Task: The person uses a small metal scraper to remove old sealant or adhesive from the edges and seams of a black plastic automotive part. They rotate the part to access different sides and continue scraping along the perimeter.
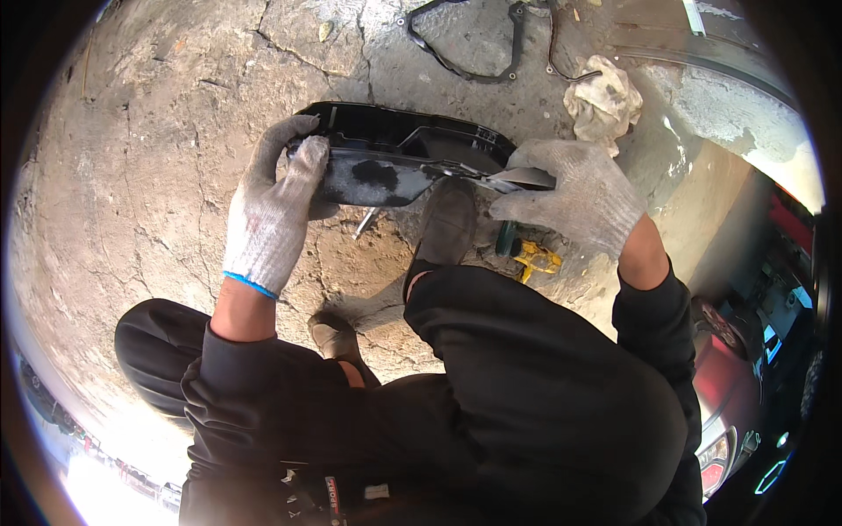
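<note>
A long black tray-like pan [377, 181], its outer side patched with grey, is held up in front of me above my shoe. My left hand [274, 188], in a whitish knit glove with a blue cuff, grips the left end with its thumb along the near rim. My right hand [570, 188], also gloved, is closed at the right end on a thin flat grey-and-black piece [529, 178] lying along the pan's near edge. Whether that piece is joined to the pan I cannot tell. The right fingers partly hide the pan's right corner.
Beyond the pan lie a black frame-shaped gasket [516, 48], a thin bent rod [553, 53] and a crumpled off-white rag [605, 98]. A yellow tool [537, 258] and a silver tool [366, 223] lie near my shoe [447, 223]. The concrete floor [175, 131] is cracked. A red vehicle [724, 377] stands at right.
</note>
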`<state>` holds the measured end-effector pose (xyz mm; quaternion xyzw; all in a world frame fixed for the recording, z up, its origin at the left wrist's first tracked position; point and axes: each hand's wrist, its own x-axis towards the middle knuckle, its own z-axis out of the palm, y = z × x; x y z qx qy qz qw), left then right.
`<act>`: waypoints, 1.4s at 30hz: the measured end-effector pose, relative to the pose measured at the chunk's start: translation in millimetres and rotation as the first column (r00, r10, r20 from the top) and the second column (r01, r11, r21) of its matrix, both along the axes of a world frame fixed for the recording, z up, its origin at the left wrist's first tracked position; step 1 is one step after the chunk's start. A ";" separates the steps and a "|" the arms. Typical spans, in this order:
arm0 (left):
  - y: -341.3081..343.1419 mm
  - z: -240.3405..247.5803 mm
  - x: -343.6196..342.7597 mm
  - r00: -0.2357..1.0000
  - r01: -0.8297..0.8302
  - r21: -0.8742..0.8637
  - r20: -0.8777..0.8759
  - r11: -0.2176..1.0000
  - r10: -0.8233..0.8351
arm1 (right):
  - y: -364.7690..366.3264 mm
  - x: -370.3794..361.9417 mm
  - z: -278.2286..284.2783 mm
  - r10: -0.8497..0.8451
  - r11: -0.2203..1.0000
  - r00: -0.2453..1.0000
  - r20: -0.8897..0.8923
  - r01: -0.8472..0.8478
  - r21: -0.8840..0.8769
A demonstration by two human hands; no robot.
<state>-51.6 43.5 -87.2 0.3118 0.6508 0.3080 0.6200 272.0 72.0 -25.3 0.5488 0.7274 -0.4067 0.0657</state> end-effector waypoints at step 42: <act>-6.0 -37.0 -20.5 0.846 0.394 0.209 -0.464 0.895 -0.263 | 65.3 -101.9 -60.9 0.432 0.872 0.872 -0.230 -0.338 0.354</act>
